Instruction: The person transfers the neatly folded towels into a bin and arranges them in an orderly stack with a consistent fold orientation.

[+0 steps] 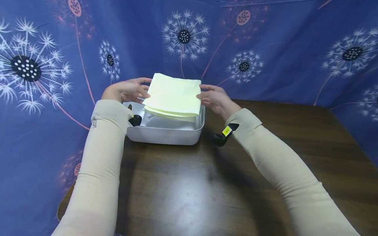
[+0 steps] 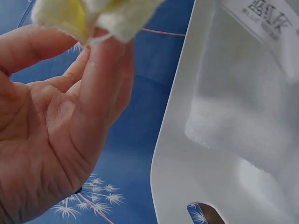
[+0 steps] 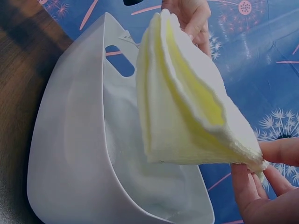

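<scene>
A folded pale yellow cloth (image 1: 175,94) hangs in the air over a white plastic bin (image 1: 163,136). My left hand (image 1: 128,90) pinches its left edge between thumb and fingers. At the opposite edge, my right hand (image 1: 218,100) grips a corner the same way, as the right wrist view shows too. Several folded layers of the cloth (image 3: 187,107) fan apart there. Inside the bin lies a whitish fuzzy cloth (image 2: 233,112), with a printed white label (image 2: 266,21) above it in the left wrist view.
The bin has an oval handle hole (image 3: 120,60) in its end wall. It stands on a dark wooden table (image 1: 177,183) near the back edge. Behind hangs a blue curtain (image 1: 133,39) with a dandelion print. Black cameras (image 1: 221,137) are strapped at both wrists.
</scene>
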`<state>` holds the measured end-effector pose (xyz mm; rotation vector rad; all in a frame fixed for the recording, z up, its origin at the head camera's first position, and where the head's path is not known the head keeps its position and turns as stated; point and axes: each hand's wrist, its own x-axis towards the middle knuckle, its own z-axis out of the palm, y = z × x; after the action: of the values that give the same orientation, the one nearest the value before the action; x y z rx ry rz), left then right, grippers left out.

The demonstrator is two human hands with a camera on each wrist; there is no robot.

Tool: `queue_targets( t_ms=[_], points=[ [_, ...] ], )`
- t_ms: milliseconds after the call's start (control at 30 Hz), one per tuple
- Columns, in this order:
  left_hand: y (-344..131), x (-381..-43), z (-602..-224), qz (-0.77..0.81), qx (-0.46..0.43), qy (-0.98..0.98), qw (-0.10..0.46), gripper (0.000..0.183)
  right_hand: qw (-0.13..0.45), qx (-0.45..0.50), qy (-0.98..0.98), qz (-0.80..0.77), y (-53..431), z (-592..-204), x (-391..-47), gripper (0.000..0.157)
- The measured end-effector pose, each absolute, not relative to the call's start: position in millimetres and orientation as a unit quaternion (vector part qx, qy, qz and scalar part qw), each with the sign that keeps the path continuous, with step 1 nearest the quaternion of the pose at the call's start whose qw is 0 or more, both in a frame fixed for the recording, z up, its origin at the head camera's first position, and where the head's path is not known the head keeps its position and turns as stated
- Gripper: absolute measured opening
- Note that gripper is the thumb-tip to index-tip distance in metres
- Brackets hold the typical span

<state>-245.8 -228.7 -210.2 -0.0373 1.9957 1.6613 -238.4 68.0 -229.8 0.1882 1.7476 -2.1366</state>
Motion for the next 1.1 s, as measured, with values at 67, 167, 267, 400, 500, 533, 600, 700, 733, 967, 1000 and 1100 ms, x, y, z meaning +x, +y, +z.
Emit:
queue_targets(
  t_ms=[67, 167, 267, 400, 500, 533, 600, 700, 733, 967, 1000, 1100],
  points=[
    [-229.7, -245.4, -211.6, 0.616, -0.019, 0.741, 0.268, 0.086, 0.185, 0.067, 0.621, -0.759, 66.3, -231.4, -239.4, 0.057],
    [-231.6, -243.9, -215.6, 0.589, -0.034, 0.759, 0.274, 0.083, 0.204, 0.061, 0.643, -0.736, 64.9, -236.0, -240.9, 0.057],
    [-233.7, -242.0, -220.6, 0.543, -0.066, 0.789, 0.282, 0.08, 0.23, 0.05, 0.687, -0.688, 65.2, -241.6, -242.2, 0.056],
    [-236.3, -240.9, -226.6, 0.51, -0.103, 0.807, 0.28, 0.078, 0.234, 0.046, 0.724, -0.647, 66.9, -246.9, -243.3, 0.054],
    [-238.4, -240.3, -229.4, 0.516, -0.098, 0.807, 0.27, 0.075, 0.23, 0.053, 0.721, -0.652, 67.2, -248.4, -244.4, 0.052],
    [-239.1, -240.0, -230.0, 0.519, -0.093, 0.807, 0.266, 0.074, 0.23, 0.056, 0.717, -0.656, 67.3, -248.3, -244.7, 0.052],
    [-240.3, -239.4, -230.8, 0.523, -0.083, 0.808, 0.257, 0.072, 0.226, 0.06, 0.711, -0.663, 67.7, -247.6, -244.7, 0.051],
    [-238.6, -238.9, -230.9, 0.527, -0.077, 0.813, 0.234, 0.068, 0.215, 0.062, 0.71, -0.668, 72.1, -245.9, -243.7, 0.048],
    [-237.9, -238.5, -230.5, 0.528, -0.076, 0.816, 0.225, 0.066, 0.211, 0.061, 0.711, -0.668, 74.2, -245.4, -243.3, 0.047],
    [-225.2, -232.0, -222.9, 0.477, -0.052, 0.866, 0.138, 0.05, 0.171, 0.049, 0.753, -0.633, 91.5, -243.7, -240.4, 0.041],
    [-222.8, -231.3, -222.2, 0.466, -0.048, 0.875, 0.123, 0.048, 0.164, 0.044, 0.76, -0.627, 94.0, -243.1, -239.1, 0.04],
    [-216.6, -229.3, -220.7, 0.428, -0.04, 0.899, 0.081, 0.04, 0.143, 0.036, 0.785, -0.602, 101.2, -241.5, -235.5, 0.039]
  ],
)
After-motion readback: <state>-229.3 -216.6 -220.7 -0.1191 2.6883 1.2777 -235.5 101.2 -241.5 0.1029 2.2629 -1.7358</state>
